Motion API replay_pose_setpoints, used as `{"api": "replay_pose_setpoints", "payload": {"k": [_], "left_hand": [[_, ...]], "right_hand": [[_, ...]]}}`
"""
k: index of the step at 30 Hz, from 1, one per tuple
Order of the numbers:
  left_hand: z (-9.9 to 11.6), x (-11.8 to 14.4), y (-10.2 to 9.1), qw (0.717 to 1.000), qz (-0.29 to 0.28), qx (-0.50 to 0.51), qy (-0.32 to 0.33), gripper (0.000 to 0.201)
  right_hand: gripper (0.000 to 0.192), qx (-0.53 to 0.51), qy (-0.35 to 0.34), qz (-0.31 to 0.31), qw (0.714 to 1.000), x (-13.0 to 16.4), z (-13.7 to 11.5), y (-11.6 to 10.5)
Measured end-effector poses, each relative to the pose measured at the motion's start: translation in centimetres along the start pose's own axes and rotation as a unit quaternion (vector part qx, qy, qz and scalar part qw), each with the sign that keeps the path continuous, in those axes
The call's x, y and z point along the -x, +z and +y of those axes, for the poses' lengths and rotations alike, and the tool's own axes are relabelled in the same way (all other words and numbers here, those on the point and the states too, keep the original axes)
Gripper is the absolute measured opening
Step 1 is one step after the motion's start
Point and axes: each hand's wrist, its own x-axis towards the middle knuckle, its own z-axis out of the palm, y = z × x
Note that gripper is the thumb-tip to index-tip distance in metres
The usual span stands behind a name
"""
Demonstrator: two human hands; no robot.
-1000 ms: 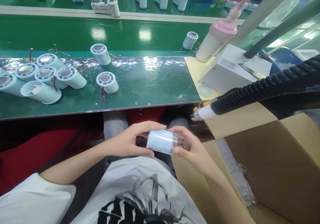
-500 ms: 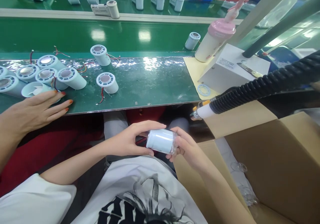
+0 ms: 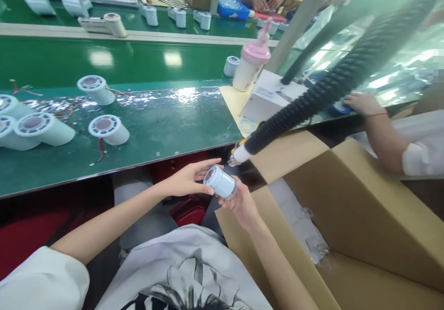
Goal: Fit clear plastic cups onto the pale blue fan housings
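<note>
A pale blue cylinder (image 3: 220,182) with a clear cap on its end is held over my lap, below the table edge. My left hand (image 3: 189,179) grips its near end with fingers over the top. My right hand (image 3: 239,201) cups it from beneath on the right. Just above it hangs the white nozzle (image 3: 239,154) of a black ribbed hose (image 3: 322,88). Several similar white cylinders (image 3: 108,130) with red wires lie on the green table (image 3: 173,125) to the left.
An open cardboard box (image 3: 347,227) stands to my right with clear caps inside. A pink-lidded bottle (image 3: 250,65) and a white box (image 3: 268,100) sit on the table. Another person's arm (image 3: 381,130) reaches in at the right. More people work across the conveyor.
The view has swung right. The cylinder has tilted so its end faces up towards the nozzle. Another person's hand seen on the table at left half a second ago is out of view.
</note>
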Motion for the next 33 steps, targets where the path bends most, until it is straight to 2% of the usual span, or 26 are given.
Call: {"api": "replay_pose_setpoints", "payload": {"k": [4, 7, 14, 17, 21, 25, 27, 30, 33], "left_hand": [[-0.4, -3.5, -0.3, 1.000, -0.028, -0.004, -0.006, 0.086], [0.2, -4.0, -0.8, 0.999, -0.039, -0.017, -0.003, 0.085], [1.9, -0.7, -0.9, 0.996, -0.008, -0.080, 0.027, 0.064], [2.1, 1.2, -0.5, 0.989, 0.014, -0.132, 0.062, 0.064], [2.1, 3.4, 0.1, 0.963, 0.045, -0.223, 0.146, 0.064], [2.4, 4.4, 0.7, 0.911, 0.051, -0.321, 0.255, 0.060], [2.5, 4.6, 0.9, 0.888, 0.051, -0.354, 0.289, 0.057], [2.5, 4.9, 1.2, 0.875, 0.054, -0.362, 0.316, 0.055], [2.5, 5.3, 1.7, 0.878, 0.050, -0.338, 0.336, 0.052]], "right_hand": [[0.045, -0.007, -0.028, 0.023, 0.999, -1.5, -0.4, -1.8], [0.047, -0.004, -0.032, 0.012, 0.999, -2.3, -1.1, -1.9], [0.047, 0.030, 0.001, -0.032, 0.999, -2.1, -1.6, 0.0], [0.045, 0.050, 0.023, -0.047, 0.997, -1.1, -1.7, 0.7], [0.045, 0.096, 0.050, -0.073, 0.991, 0.6, -2.6, 1.4], [0.047, 0.114, 0.064, -0.097, 0.987, 1.8, -3.3, 2.0], [0.048, 0.112, 0.070, -0.103, 0.986, 2.2, -3.4, 2.2], [0.048, 0.107, 0.073, -0.104, 0.986, 2.6, -3.2, 2.3], [0.048, 0.101, 0.073, -0.100, 0.987, 2.9, -3.2, 2.5]]}}
